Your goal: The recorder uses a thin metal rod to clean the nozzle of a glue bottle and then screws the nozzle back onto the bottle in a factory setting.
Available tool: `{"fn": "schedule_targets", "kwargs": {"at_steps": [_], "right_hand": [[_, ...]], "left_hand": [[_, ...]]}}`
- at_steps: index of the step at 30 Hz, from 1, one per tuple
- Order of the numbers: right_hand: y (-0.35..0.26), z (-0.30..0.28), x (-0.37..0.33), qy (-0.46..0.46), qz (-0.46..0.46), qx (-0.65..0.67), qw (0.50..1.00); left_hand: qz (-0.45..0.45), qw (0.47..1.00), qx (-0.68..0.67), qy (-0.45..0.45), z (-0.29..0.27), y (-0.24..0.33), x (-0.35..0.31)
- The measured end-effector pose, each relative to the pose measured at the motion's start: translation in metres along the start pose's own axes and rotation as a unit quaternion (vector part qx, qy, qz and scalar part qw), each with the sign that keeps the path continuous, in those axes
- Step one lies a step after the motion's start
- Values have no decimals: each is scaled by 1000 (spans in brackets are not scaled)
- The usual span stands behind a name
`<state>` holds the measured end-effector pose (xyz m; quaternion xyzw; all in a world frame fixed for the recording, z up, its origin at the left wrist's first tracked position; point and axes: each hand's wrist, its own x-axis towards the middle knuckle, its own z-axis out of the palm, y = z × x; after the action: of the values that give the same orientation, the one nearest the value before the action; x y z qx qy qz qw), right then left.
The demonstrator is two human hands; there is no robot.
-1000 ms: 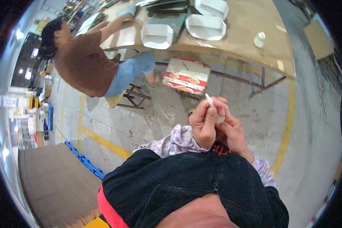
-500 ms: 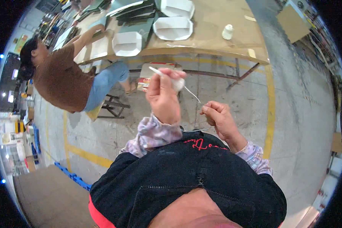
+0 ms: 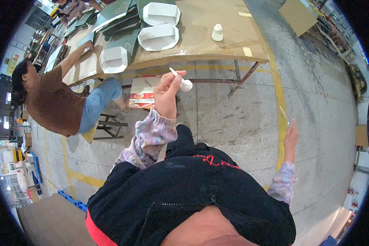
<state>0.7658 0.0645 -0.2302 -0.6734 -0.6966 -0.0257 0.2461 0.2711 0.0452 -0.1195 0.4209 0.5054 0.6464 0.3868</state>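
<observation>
Raised in front of me, my left hand (image 3: 168, 90) is closed around a small white object. It has a tapered tip (image 3: 173, 71) and a rounded end (image 3: 186, 85); the fingers hide its middle, so I cannot name its kind. My right hand (image 3: 291, 137) is stretched far out to the right, its fingertips pinched together. A thin white piece of string (image 3: 283, 112) shows at those fingertips. Both hands are in the air over the floor, and the gap between them is wide.
A brown-topped table (image 3: 200, 41) stands ahead, bearing white octagonal trays (image 3: 158, 37), dark green panels (image 3: 119, 30) and a white cone-shaped bottle or spool (image 3: 217, 33). At left a co-worker (image 3: 57, 98) sits reaching over it. A printed carton (image 3: 143, 94) is under the table.
My right hand has swung far right, away from my left hand. The white string that stretched between them no longer spans the gap. My left hand has shifted slightly left.
</observation>
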Motion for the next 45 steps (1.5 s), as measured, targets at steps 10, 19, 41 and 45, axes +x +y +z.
{"fn": "schedule_targets", "kwargs": {"at_steps": [10, 19, 41, 45], "right_hand": [[-35, 57, 121, -85, 117, 150, 978], [-40, 69, 164, -117, 166, 211, 956], [-1, 550, 130, -203, 44, 325, 923], [8, 558, 141, -199, 23, 272, 941]], "left_hand": [[-277, 911, -303, -32, 11, -67, 106], [-343, 892, -294, -36, 30, -87, 157], [-389, 905, -128, 113, 88, -240, 155], [-384, 911, -109, 109, 94, -244, 147]]}}
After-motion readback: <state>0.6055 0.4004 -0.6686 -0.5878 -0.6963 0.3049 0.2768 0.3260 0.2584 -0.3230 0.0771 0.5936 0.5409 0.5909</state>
